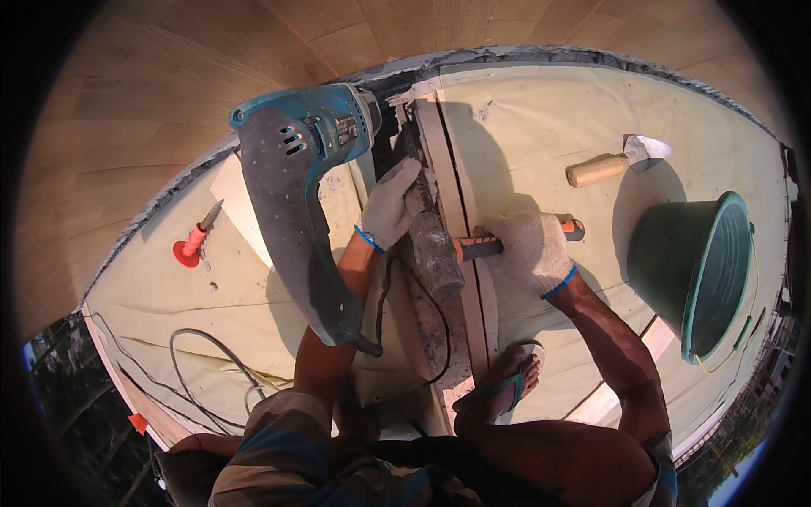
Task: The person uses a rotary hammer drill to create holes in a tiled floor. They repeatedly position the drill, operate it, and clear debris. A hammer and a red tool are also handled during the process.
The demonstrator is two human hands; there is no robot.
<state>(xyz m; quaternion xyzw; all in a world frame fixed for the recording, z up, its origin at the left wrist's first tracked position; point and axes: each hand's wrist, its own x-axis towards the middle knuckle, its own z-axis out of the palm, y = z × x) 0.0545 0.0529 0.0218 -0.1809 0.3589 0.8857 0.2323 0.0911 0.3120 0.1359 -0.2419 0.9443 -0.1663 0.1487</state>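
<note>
Steadying what looks like a partly hidden chisel (pixel 419 201) over the gritty channel (pixel 459 355), the left hand (pixel 389 203) curls its grip around it, the right hand's (pixel 532 249) grip encloses the hammer's (pixel 437 258) handle, apparently for chiselling, where a blow calls for true aim

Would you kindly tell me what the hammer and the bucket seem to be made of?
Hammer: head likely steel, judging by its dull, scuffed grey; black-and-orange handle possibly rubber or plastic.
Bucket: probably plastic, being smooth, thin-walled and evenly dark green.
</note>
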